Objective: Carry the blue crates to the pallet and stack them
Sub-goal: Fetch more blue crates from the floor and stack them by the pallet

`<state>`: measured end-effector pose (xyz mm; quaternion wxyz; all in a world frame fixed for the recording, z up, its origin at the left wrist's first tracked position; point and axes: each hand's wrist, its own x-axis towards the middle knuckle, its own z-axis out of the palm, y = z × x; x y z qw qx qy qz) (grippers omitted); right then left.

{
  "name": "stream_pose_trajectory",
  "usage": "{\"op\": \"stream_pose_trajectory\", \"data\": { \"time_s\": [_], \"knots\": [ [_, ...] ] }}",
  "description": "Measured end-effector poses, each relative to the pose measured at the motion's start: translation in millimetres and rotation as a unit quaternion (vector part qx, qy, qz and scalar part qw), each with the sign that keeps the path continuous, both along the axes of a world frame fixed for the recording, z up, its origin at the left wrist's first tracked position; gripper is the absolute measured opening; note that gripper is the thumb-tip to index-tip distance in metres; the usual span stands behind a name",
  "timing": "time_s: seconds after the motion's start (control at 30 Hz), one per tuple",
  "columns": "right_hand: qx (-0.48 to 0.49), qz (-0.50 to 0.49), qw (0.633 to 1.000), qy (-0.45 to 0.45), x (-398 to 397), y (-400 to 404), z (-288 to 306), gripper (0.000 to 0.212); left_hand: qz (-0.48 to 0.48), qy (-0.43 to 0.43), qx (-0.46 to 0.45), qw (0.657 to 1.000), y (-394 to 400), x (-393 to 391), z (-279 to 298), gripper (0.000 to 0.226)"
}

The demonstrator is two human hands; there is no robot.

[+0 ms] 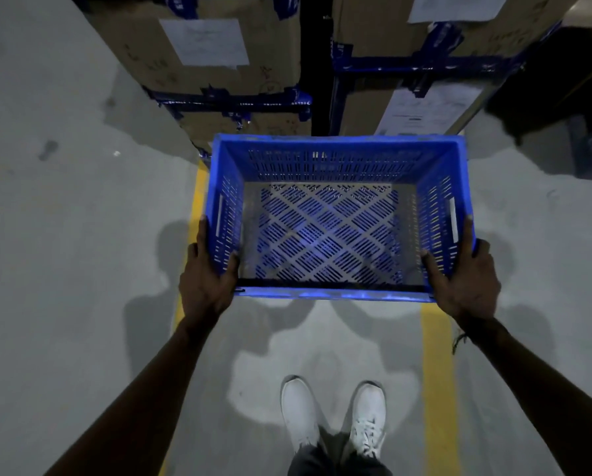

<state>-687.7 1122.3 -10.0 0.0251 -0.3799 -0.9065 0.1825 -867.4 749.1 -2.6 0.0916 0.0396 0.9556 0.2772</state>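
An empty blue crate (335,156) with slotted walls and a lattice floor hangs in the air in front of me, held level above the concrete. My left hand (207,274) grips its near left corner, thumb inside the wall. My right hand (466,280) grips the near right corner the same way, thumb inside. No pallet is visible in this view.
Tall cardboard boxes (219,46) bound with blue tape stand just beyond the crate, with another stack (418,63) at the right and a dark gap between them. Two yellow floor lines (437,372) run along the grey concrete. My white shoes (335,417) are below the crate.
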Motion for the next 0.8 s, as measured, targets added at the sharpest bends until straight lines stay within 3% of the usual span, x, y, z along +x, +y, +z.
{"op": "stream_pose_trajectory", "data": {
  "time_s": [0.8],
  "knots": [
    [0.007, 0.002, 0.999, -0.034, -11.8, 4.4, 3.8, 0.101, 0.039, 0.008, 0.005, 0.999, 1.2, -2.0, -3.7, 0.091]
  ]
}}
